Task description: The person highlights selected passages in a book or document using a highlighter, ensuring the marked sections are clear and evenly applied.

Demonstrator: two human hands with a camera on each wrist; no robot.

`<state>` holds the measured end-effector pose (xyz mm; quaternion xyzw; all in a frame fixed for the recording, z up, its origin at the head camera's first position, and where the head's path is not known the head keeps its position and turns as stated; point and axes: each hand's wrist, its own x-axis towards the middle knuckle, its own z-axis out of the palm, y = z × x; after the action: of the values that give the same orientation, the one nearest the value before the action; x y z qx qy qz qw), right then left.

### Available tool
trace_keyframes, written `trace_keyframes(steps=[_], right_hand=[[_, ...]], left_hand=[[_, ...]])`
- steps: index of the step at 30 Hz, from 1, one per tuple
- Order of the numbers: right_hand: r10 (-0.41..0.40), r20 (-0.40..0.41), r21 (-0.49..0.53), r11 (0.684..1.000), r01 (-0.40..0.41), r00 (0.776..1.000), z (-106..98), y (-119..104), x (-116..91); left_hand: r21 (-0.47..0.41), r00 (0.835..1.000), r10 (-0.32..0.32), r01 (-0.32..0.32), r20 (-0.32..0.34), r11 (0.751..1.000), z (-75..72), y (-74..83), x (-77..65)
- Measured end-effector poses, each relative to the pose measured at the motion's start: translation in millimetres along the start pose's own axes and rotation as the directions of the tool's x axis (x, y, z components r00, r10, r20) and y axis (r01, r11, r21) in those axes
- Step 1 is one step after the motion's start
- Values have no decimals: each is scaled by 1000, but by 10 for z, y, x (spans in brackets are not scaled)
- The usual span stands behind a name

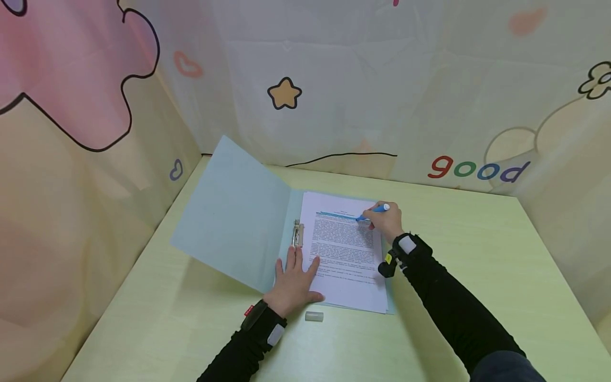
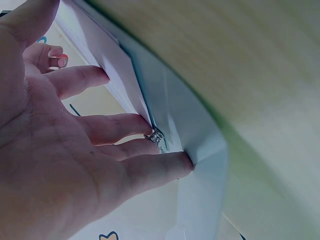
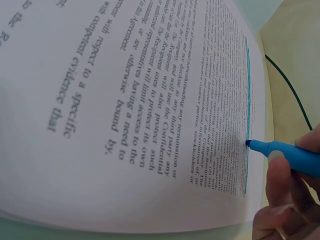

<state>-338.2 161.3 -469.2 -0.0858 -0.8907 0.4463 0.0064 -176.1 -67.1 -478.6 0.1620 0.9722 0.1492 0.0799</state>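
A light blue folder (image 1: 234, 212) lies opened on the table, its cover tilted up on the left. Printed sheets (image 1: 343, 294) rest inside it, beside a metal clip (image 1: 298, 233) at the spine. My left hand (image 1: 292, 291) presses on the folder's spine and the sheets' lower left edge, fingers spread. In my right hand (image 1: 389, 222) I grip a blue highlighter (image 3: 295, 159), its tip touching the top sheet near the upper right. A blue line (image 3: 248, 100) runs along the text there; the tip sits on this line in the right wrist view.
A small grey cylinder (image 1: 314, 317) lies on the pale table (image 1: 496, 254) just below the folder. Printed cloth walls (image 1: 343, 95) enclose the table at the back and both sides.
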Motion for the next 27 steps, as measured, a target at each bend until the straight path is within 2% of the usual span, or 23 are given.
trace_keyframes(steps=[11,18,27], right_hand=[[-5,0,9,1000,5,1000,-33,8,-7],[-21,-4,20,1000,21,1000,-41,38,-2],[-3,-10,15,1000,3,1000,-67,30,-11]], left_hand=[[-27,1000,4,-4,-4,1000,4,-4,-9],[-12,1000,7,-7,-5,1000,6,-6,-11],[-9,1000,4,-4,-1,1000,25,-18,4]])
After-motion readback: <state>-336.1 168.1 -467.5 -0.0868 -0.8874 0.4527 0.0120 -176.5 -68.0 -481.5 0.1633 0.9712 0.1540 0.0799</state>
